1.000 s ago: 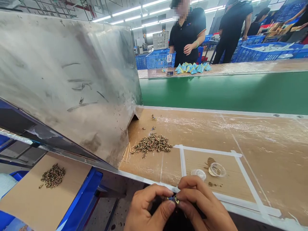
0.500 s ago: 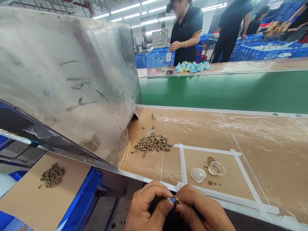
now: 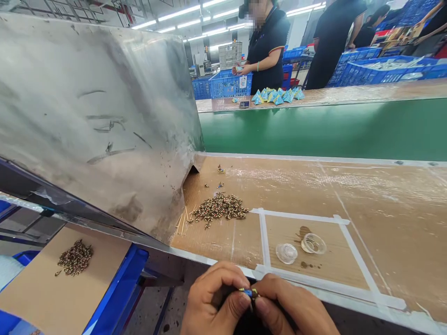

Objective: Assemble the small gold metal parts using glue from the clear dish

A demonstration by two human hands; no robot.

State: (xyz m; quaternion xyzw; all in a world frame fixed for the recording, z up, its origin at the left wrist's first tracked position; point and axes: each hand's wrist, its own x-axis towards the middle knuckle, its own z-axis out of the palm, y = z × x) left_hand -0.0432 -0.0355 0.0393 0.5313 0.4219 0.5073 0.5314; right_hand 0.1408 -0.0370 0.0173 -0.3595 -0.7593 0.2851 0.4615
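1. My left hand [image 3: 214, 298] curls inward at the bottom of the view, its fingers bent in a tight pinch toward the middle.
2. My right hand [image 3: 293, 309] curls in from the other side, mirroring that pinch.
3. Both hands are held low and nearly meet, with the wrists cut off by the frame.

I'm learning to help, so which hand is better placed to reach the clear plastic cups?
Probably the right hand: it sits nearer the clear plastic cups than the left hand. But both hands are pinching a small blue-and-gold part.
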